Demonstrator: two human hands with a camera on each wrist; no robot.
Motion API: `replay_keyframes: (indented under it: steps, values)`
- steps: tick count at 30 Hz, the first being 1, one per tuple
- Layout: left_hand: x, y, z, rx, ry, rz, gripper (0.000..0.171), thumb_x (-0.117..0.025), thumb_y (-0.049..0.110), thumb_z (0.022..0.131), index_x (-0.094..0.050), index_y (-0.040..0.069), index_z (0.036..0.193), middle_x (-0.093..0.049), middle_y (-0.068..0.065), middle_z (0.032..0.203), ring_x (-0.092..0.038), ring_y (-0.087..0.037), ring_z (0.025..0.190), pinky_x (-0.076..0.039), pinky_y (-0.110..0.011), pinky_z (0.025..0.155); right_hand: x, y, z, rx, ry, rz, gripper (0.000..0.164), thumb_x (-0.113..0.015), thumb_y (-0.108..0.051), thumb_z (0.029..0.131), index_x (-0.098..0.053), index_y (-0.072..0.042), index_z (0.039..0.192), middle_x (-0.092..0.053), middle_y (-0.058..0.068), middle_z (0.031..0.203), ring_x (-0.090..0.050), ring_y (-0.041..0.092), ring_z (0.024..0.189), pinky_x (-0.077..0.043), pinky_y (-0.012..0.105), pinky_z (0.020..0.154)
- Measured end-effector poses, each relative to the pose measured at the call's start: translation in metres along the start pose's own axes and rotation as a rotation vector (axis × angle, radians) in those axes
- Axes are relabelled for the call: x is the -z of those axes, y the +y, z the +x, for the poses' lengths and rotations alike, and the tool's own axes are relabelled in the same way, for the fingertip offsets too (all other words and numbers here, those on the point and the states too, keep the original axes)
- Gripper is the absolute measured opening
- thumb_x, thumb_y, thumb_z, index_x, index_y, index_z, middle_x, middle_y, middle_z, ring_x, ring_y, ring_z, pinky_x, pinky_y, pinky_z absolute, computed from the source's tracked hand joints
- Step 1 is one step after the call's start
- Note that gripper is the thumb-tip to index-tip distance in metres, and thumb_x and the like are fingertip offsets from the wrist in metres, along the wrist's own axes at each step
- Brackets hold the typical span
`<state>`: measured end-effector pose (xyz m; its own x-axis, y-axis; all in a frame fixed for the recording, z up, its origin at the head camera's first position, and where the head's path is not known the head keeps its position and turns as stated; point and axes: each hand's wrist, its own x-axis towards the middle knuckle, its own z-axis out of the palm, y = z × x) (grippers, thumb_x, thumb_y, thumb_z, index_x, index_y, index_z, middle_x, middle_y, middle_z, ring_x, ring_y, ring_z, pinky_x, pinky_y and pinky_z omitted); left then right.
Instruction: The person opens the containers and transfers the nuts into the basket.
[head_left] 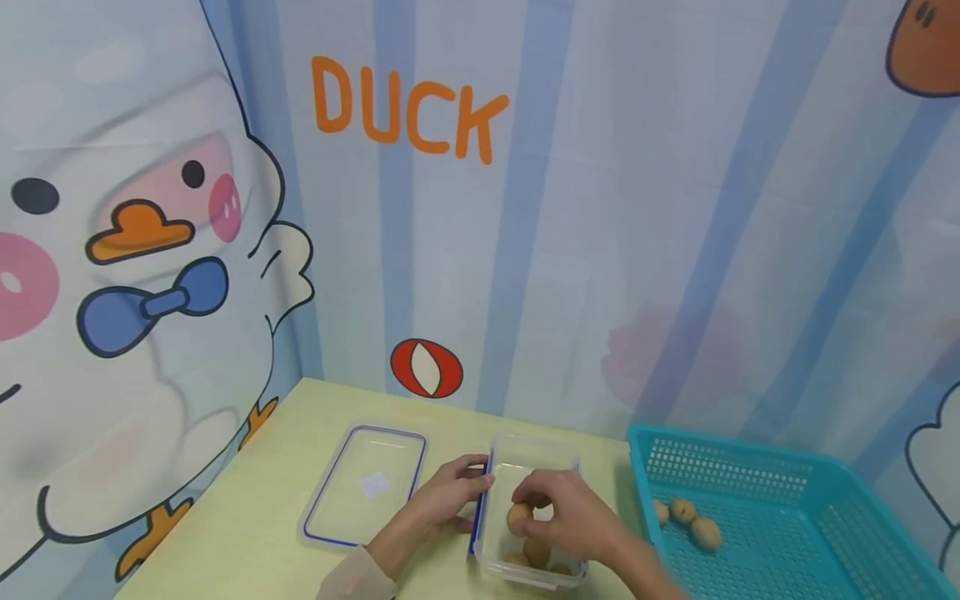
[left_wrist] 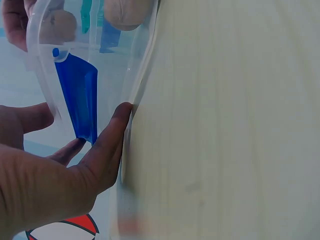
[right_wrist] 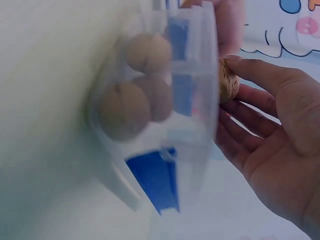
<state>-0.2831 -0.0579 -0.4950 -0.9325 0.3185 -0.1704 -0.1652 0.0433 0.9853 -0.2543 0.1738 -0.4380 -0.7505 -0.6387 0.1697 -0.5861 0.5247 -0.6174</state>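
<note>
The right hand (head_left: 564, 515) pinched a walnut (head_left: 518, 518) above the clear container (head_left: 534, 448), whose side the left hand (head_left: 448, 498) braced with spread fingers. A slack pinch could bounce it off the lower walnuts (head_left: 537, 552); weak bracing could let the container skid along the counter (head_left: 247, 517).

- Lower centre: container (head_left: 534, 454) uncovered above, with room over its far end; right hand (head_left: 564, 510) blocks the middle.
- Left hand (head_left: 448, 493) bars its left side.
- Toward lower right, a table (head_left: 607, 475) strip before the basket (head_left: 750, 450); right forearm (head_left: 637, 560) crosses it.
</note>
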Motion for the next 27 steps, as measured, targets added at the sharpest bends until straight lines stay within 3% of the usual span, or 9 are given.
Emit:
replay_keyframes:
  steps: [6,12,18,21,27]
  values:
    - [0.001,-0.001,0.0,-0.006,-0.004,0.001,0.059,-0.066,0.024,0.106,-0.045,0.004,0.158,-0.056,-0.022,0.149,-0.061,-0.042,0.129,-0.062,-0.044,0.072,0.023,-0.001,-0.016,0.028,0.091,-0.093,0.019,-0.082,-0.028,0.096,-0.077,-0.017,0.11,-0.074,-0.01,0.103,-0.07,0.008,0.093,-0.061,0.032,0.083]
    - [0.0,-0.002,0.0,0.008,0.008,0.003,0.058,-0.067,0.023,0.105,-0.047,0.005,0.157,-0.057,-0.02,0.148,-0.062,-0.039,0.127,-0.062,-0.041,0.07,0.047,-0.001,-0.04,-0.025,0.144,-0.037,0.026,-0.079,-0.036,0.097,-0.076,-0.019,0.116,-0.074,-0.008,0.109,-0.072,0.01,0.098,-0.061,0.031,0.083]
    - [0.001,-0.003,0.001,0.005,0.009,0.003,0.059,-0.067,0.024,0.105,-0.046,0.005,0.157,-0.056,-0.021,0.149,-0.061,-0.041,0.128,-0.063,-0.043,0.071,0.062,0.007,-0.065,-0.063,0.247,-0.033,0.021,-0.08,-0.032,0.096,-0.077,-0.02,0.113,-0.075,-0.009,0.107,-0.073,0.01,0.097,-0.062,0.029,0.082]
    - [0.0,-0.003,0.001,0.008,0.011,0.004,0.059,-0.067,0.023,0.105,-0.046,0.005,0.157,-0.055,-0.021,0.149,-0.061,-0.041,0.128,-0.063,-0.045,0.073,0.071,0.01,-0.076,-0.117,0.296,-0.021,0.022,-0.081,-0.029,0.095,-0.077,-0.017,0.113,-0.075,-0.007,0.107,-0.074,0.011,0.097,-0.062,0.027,0.082]
    - [0.0,-0.002,0.001,0.017,0.011,0.002,0.06,-0.068,0.024,0.105,-0.046,0.005,0.157,-0.055,-0.022,0.15,-0.061,-0.04,0.129,-0.064,-0.046,0.077,0.091,0.018,-0.094,-0.307,0.34,-0.019,0.031,-0.079,-0.036,0.096,-0.076,-0.016,0.119,-0.075,-0.003,0.112,-0.074,0.015,0.105,-0.061,0.028,0.085]
